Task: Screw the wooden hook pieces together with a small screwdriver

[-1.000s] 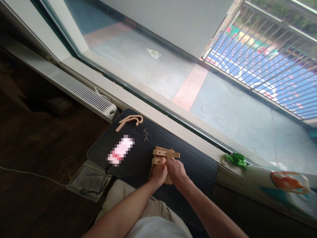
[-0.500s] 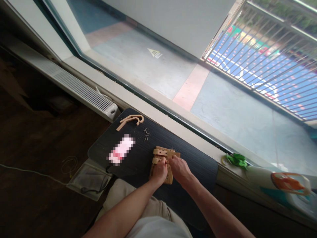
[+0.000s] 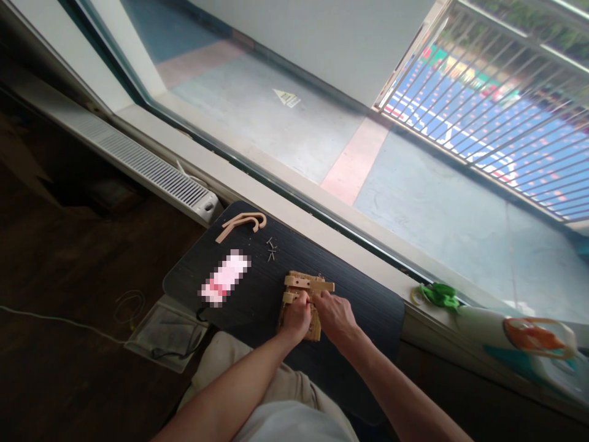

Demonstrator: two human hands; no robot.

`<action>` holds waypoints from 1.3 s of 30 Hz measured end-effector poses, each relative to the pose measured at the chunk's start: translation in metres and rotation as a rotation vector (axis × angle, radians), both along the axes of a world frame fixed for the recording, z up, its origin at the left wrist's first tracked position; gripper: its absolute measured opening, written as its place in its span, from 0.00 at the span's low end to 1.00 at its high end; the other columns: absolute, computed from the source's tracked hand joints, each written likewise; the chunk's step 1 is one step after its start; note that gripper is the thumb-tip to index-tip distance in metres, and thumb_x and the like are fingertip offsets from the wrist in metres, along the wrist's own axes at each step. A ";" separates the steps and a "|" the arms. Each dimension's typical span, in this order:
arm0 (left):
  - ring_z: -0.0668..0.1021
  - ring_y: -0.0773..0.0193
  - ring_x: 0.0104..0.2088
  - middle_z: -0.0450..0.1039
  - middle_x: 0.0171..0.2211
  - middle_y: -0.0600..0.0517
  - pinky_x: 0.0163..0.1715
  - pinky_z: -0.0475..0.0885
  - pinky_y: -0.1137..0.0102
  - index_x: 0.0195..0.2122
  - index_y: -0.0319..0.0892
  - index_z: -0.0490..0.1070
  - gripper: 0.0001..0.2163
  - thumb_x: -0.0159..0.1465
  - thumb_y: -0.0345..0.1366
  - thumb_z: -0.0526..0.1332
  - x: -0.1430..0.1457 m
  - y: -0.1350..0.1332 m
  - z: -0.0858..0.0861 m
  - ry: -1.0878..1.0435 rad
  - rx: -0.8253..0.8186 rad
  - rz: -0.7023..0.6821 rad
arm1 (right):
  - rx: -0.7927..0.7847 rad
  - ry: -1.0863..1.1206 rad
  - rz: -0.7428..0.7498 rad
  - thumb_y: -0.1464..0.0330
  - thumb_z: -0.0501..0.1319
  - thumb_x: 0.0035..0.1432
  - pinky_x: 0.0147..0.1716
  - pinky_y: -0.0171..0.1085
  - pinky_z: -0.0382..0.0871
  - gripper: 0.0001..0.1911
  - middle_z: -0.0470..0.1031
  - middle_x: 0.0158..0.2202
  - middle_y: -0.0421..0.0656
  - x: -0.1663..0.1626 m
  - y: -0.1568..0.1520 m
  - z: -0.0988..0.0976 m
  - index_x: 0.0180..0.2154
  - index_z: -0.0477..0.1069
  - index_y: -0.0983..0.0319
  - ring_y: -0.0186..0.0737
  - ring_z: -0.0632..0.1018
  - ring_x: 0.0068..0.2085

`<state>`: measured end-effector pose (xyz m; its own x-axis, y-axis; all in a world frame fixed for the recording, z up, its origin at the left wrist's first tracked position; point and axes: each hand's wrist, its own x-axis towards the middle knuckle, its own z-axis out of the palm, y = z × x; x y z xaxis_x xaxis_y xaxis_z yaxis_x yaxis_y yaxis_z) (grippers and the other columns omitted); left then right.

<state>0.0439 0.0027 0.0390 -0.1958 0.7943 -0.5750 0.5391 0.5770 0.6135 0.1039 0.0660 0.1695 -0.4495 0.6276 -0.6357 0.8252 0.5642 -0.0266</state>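
A small wooden board [image 3: 315, 331] lies on the dark table with wooden strips across it. The upper strip [image 3: 301, 283], dotted with dark holes, reaches past the board's right side. On the lower strip [image 3: 289, 298] rests my left hand [image 3: 298, 316], its fingers closed and thumb forward. My right hand [image 3: 335, 313] is closed beside it, fingertips meeting my left thumb over the board; whatever they pinch is hidden. Two curved wooden hooks [image 3: 242, 222] and several loose screws [image 3: 271, 250] lie beyond, to the left.
The dark table [image 3: 368, 294] stands against a window sill [image 3: 285, 221]. A blurred-out pink and white object [image 3: 225, 277] lies on its left side. Beyond the left corner is a white radiator [image 3: 184, 190]. A green item [image 3: 439, 296] sits on the sill at right.
My right hand has shifted slightly, its fingers drawn lower so more of the upper strip's right end shows. My left hand stays in place on the board.
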 end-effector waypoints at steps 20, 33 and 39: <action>0.74 0.63 0.40 0.70 0.43 0.48 0.39 0.72 0.62 0.46 0.39 0.66 0.13 0.63 0.39 0.55 -0.001 0.002 0.003 -0.002 -0.018 0.000 | 0.007 -0.001 -0.025 0.74 0.47 0.59 0.32 0.35 0.66 0.14 0.77 0.35 0.46 0.001 0.000 -0.004 0.36 0.70 0.61 0.41 0.77 0.38; 0.74 0.62 0.42 0.69 0.44 0.48 0.42 0.70 0.60 0.48 0.39 0.64 0.14 0.63 0.38 0.55 0.000 0.000 0.007 -0.003 0.046 0.038 | 0.072 0.004 -0.149 0.64 0.47 0.60 0.33 0.35 0.62 0.15 0.77 0.34 0.46 0.014 0.003 -0.007 0.35 0.71 0.60 0.39 0.76 0.36; 0.75 0.63 0.39 0.71 0.42 0.49 0.41 0.69 0.64 0.49 0.39 0.63 0.13 0.62 0.33 0.55 0.001 0.000 0.011 0.006 0.039 0.025 | 0.083 0.011 -0.181 0.63 0.49 0.58 0.32 0.34 0.61 0.14 0.77 0.35 0.44 0.021 0.002 -0.006 0.35 0.72 0.58 0.38 0.76 0.37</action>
<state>0.0452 0.0024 0.0496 -0.2189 0.8111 -0.5424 0.5284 0.5658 0.6330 0.1249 0.0677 0.1634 -0.3313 0.7489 -0.5739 0.9133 0.4073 0.0043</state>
